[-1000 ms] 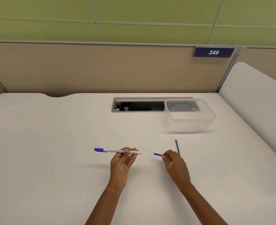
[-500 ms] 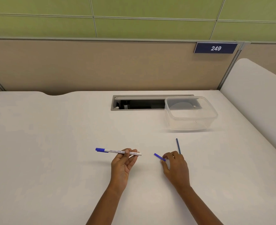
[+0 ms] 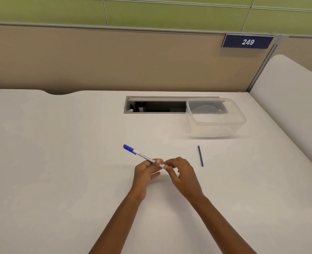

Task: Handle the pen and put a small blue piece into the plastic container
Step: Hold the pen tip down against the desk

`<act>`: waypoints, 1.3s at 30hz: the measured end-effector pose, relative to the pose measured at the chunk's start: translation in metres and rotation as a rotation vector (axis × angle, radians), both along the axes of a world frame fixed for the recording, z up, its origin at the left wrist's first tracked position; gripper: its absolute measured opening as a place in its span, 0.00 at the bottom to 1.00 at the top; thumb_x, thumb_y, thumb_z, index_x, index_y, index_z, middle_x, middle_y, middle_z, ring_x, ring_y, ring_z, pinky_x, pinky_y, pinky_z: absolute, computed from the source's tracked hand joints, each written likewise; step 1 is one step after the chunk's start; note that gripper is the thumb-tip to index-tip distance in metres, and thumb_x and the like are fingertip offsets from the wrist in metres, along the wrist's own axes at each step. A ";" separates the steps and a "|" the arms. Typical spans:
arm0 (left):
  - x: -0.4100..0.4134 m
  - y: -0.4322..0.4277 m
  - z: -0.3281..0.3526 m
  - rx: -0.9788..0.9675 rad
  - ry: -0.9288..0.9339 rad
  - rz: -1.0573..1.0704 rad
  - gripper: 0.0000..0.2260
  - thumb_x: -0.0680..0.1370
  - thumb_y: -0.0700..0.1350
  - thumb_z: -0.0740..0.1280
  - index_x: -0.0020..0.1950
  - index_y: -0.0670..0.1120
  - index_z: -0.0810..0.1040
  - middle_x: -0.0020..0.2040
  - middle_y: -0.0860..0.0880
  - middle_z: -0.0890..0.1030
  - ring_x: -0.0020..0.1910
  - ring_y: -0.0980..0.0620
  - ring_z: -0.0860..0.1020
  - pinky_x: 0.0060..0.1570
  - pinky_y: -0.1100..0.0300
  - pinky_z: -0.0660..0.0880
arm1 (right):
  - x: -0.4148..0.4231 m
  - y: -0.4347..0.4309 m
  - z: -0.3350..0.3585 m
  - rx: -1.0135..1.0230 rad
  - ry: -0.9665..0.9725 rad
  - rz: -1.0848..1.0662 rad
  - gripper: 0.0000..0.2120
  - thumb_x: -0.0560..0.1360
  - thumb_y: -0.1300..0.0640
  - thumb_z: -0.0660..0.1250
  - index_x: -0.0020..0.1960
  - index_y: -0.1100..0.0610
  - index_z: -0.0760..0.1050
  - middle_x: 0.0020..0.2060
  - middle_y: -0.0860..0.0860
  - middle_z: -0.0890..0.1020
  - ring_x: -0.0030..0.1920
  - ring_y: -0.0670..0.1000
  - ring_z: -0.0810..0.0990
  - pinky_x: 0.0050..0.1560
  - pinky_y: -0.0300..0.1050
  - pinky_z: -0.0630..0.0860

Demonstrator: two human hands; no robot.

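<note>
A white pen (image 3: 142, 155) with a blue cap points up and to the left above the white desk (image 3: 60, 162). My left hand (image 3: 145, 176) grips its lower barrel. My right hand (image 3: 183, 177) meets it from the right, with thumb and forefinger pinched at the pen's near white end. The short blue piece does not show; it is either hidden by these fingers or at the pen's end. A thin dark-blue rod (image 3: 200, 156) lies on the desk to the right of my hands. The clear plastic container (image 3: 215, 129) stands open further back on the right.
A rectangular cable slot (image 3: 157, 106) is cut into the desk just left of the container. A beige partition with a "249" sign (image 3: 247, 41) closes off the back. A white rounded panel (image 3: 289, 99) borders the right side.
My right hand has moved left from the desk to the pen's near end, and the short blue piece it held is out of sight. The pen has tilted, its cap now further from me.
</note>
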State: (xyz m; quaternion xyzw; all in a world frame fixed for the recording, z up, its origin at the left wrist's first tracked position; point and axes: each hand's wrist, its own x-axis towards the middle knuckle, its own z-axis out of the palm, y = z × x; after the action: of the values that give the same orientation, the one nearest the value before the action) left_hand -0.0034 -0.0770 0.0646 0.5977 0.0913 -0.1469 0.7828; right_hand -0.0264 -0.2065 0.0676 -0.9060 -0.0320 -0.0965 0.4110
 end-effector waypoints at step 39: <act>0.023 0.038 -0.068 1.508 -0.523 -0.187 0.23 0.80 0.51 0.50 0.74 0.48 0.53 0.77 0.44 0.52 0.76 0.46 0.50 0.74 0.49 0.44 | 0.021 0.012 0.013 0.107 0.038 -0.070 0.04 0.75 0.59 0.63 0.47 0.58 0.74 0.44 0.51 0.79 0.36 0.44 0.76 0.39 0.31 0.71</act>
State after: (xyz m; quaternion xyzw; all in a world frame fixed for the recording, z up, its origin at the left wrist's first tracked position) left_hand 0.0196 -0.0393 -0.0033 0.9858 -0.0710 0.0340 0.1485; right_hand -0.0057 -0.1942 0.0806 -0.8850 0.0129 -0.0952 0.4556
